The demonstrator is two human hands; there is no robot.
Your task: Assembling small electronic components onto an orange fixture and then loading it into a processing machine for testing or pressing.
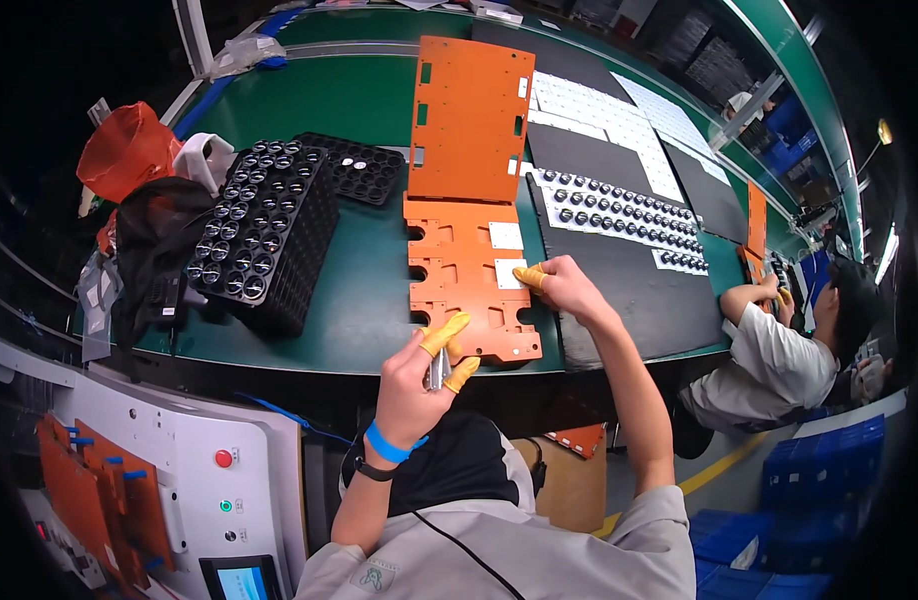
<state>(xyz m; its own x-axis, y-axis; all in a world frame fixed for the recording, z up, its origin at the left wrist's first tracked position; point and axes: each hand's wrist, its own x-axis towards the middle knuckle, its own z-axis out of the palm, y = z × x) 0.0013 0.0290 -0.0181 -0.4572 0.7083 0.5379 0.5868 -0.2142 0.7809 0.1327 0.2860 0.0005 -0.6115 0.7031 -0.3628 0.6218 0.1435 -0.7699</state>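
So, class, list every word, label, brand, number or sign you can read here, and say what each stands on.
No text is legible enough to quote.
Grey shirt: green emblem, any lettering too small.
Machine panel: small labels beside the red button and green button, too small.
Screen: blurred and cut off.
White squares on the orange fixture: no readable print.

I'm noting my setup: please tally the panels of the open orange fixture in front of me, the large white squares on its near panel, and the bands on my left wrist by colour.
Orange panels: 2
Large white squares: 2
Blue wristband: 1
Black wristband: 1
Total: 6
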